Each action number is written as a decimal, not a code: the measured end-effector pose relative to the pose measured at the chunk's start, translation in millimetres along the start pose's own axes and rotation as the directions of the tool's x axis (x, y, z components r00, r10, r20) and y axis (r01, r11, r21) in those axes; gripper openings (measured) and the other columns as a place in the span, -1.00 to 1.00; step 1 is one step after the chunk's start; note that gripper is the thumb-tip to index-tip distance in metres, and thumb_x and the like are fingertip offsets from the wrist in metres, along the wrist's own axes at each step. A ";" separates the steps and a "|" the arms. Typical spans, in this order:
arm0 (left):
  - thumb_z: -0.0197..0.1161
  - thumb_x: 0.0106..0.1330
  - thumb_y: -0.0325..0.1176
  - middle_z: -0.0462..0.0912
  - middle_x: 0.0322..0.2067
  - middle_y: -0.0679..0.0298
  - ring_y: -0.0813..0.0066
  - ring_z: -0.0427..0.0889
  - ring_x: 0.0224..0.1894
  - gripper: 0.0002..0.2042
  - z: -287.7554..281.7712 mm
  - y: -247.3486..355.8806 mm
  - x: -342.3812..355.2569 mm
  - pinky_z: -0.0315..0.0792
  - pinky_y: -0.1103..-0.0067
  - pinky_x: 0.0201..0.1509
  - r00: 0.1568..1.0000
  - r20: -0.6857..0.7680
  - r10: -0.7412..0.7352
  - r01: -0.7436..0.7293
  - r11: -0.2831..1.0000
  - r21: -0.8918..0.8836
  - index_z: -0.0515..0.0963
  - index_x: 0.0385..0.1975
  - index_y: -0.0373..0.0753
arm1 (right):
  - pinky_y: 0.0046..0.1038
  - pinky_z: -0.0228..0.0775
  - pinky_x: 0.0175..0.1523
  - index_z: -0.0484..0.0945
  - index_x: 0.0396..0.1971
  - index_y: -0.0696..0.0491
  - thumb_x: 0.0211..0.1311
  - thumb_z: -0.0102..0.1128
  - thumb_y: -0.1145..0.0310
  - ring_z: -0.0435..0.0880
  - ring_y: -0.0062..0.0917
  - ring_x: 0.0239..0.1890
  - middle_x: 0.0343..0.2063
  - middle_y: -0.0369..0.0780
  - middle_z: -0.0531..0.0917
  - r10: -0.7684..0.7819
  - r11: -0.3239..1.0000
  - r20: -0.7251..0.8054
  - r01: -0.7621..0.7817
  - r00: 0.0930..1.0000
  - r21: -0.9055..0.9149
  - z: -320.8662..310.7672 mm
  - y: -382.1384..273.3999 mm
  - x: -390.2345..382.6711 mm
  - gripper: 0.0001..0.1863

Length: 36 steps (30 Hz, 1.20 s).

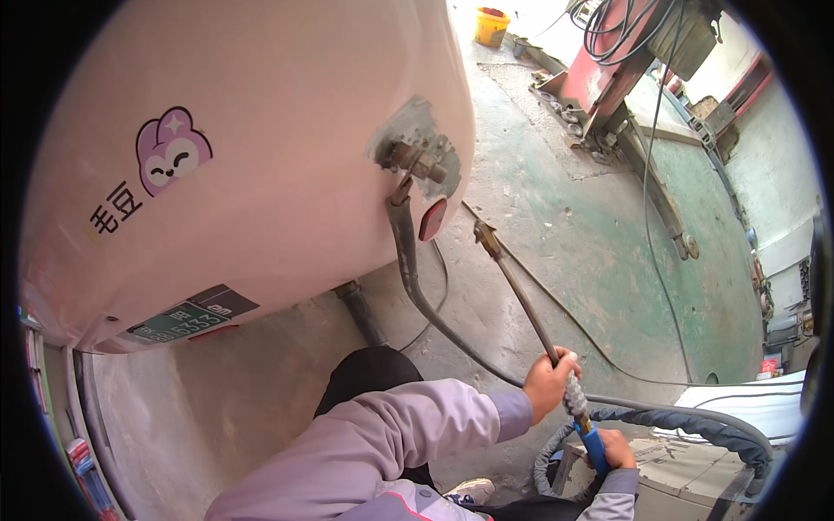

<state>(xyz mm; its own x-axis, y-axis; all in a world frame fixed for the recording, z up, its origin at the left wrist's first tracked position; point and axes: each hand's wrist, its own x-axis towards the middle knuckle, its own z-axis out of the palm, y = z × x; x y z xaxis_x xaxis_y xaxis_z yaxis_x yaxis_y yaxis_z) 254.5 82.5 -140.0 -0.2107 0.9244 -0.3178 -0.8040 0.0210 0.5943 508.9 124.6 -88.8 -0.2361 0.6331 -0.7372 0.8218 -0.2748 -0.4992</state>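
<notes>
Holding a long metal tool, the left grip clasps its rod and the right grip its blue handle. It slants over the floor, right of the pink bodywork.

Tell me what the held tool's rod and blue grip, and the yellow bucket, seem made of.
Rod: likely metal, its brownish surface worn and dully shiny.
Blue grip: probably plastic or rubber, evenly coloured; the look leaves it open.
Yellow bucket: likely plastic, judging by its bright, uniform colour.
</notes>
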 end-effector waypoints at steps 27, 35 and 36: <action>0.12 0.48 -0.28 0.59 -0.37 0.30 0.59 0.56 -0.27 -0.83 -15.2 52.8 -17.8 0.46 0.58 -0.16 0.974 0.067 0.216 -0.225 0.958 0.179 0.42 -0.20 -0.26 | -0.43 0.52 -0.52 0.59 -0.46 0.18 0.29 -0.01 0.25 0.66 -0.43 -0.64 -0.63 -0.12 0.65 -0.037 0.972 0.166 -0.003 0.985 0.235 27.8 -26.3 24.8 -0.68; 0.12 0.48 -0.28 0.60 -0.37 0.30 0.58 0.56 -0.28 -0.83 -15.7 52.8 -20.9 0.46 0.58 -0.16 0.977 0.061 0.205 -0.213 0.960 0.181 0.42 -0.20 -0.27 | -0.44 0.52 -0.53 0.62 -0.40 0.19 0.33 -0.03 0.31 0.67 -0.47 -0.63 -0.63 -0.15 0.65 -0.162 0.979 0.183 0.134 0.970 0.157 28.5 -29.8 20.3 -0.70; 0.12 0.48 -0.28 0.60 -0.38 0.30 0.58 0.56 -0.28 -0.82 -15.8 52.7 -20.7 0.46 0.58 -0.16 0.977 0.059 0.207 -0.214 0.960 0.182 0.42 -0.20 -0.27 | -0.45 0.52 -0.53 0.62 -0.39 0.19 0.33 -0.03 0.32 0.68 -0.48 -0.63 -0.63 -0.15 0.65 -0.167 0.977 0.171 0.140 0.971 0.159 28.9 -30.1 19.9 -0.71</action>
<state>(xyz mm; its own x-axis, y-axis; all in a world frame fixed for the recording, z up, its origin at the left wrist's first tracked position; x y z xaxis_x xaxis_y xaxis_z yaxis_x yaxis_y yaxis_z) 207.7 58.5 -113.8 -0.3392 0.9297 -0.1434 -0.6248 -0.1087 0.7732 464.5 124.6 -101.6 -0.4548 0.5373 -0.7103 0.6879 -0.2946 -0.6633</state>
